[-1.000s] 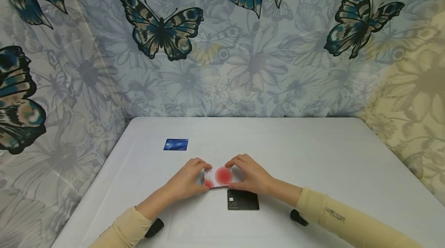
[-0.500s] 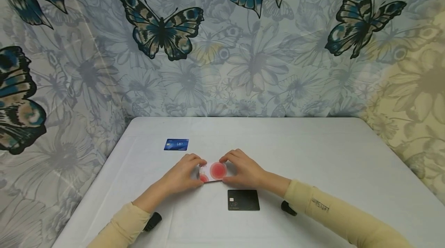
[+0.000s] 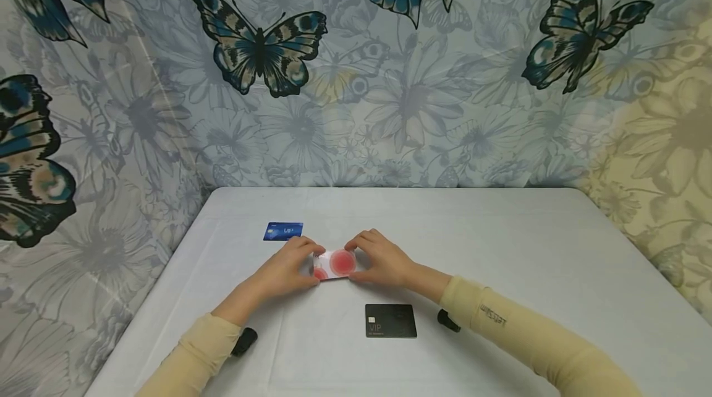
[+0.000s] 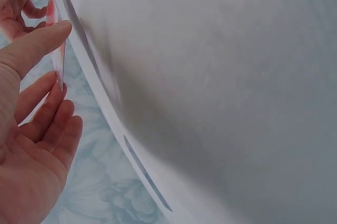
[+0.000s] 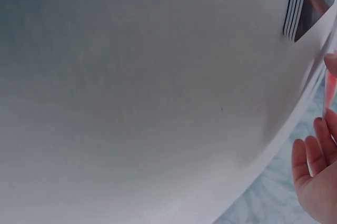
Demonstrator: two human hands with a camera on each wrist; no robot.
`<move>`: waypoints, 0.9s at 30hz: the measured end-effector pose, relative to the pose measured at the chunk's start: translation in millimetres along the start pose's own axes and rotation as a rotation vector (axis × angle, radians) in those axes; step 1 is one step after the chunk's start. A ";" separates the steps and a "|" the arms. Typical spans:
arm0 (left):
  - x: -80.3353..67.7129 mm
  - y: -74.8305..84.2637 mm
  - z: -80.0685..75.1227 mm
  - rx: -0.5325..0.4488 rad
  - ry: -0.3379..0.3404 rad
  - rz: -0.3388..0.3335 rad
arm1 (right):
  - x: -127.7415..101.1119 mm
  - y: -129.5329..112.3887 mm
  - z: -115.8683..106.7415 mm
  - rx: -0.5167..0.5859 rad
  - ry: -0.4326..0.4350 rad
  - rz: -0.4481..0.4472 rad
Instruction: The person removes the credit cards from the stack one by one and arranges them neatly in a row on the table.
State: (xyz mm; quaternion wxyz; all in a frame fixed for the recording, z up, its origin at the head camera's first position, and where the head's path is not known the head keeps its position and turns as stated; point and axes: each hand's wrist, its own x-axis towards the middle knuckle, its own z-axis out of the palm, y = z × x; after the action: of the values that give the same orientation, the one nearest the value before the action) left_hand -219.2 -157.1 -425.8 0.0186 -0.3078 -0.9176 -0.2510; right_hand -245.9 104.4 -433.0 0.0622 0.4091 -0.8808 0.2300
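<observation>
One pink card [image 3: 334,265] spans the gap between the left hand [image 3: 286,268] and the right hand [image 3: 384,260], each hand pinching one short end with fingertips at the far edge and thumb at the near edge. Its long axis runs left to right, almost square to the person, the right end seeming a touch farther than the left (the skew is slight). Neither hand is nearer to it, since both grip it at opposite ends; the fingers are curled in a narrow pinch, with the printed face showing between them. What matters most, in my judgement, is how this card lies to the other two on the white worktop [image 3: 473,242]. The blue card [image 3: 282,231] lies flat to the far left, its long axis also left to right, and the left hand is much the nearer to it, overlapping its near right corner in the head view; whether they touch, I cannot tell. The black card [image 3: 391,321] lies flat to the near right of the held one, likewise long side across and well apart from both hands. Whether the pink card touches the worktop or is raised just above it, the pictures do not settle.
</observation>
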 end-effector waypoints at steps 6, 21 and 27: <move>3.8 -7.5 -2.0 0.015 -0.009 -0.007 | 9.0 3.7 3.1 -0.018 0.000 0.006; 10.7 -24.7 -8.2 0.023 -0.047 -0.027 | 30.7 9.9 7.9 -0.029 -0.062 0.029; 13.3 -28.4 -12.2 0.033 -0.078 -0.054 | 38.9 11.6 9.1 -0.026 -0.085 0.039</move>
State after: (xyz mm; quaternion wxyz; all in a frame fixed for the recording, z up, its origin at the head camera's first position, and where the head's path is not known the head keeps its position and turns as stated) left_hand -247.7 -174.9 -425.3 -0.0189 -0.2922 -0.9296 -0.2238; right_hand -279.5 79.8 -433.6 0.0254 0.4004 -0.8934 0.2021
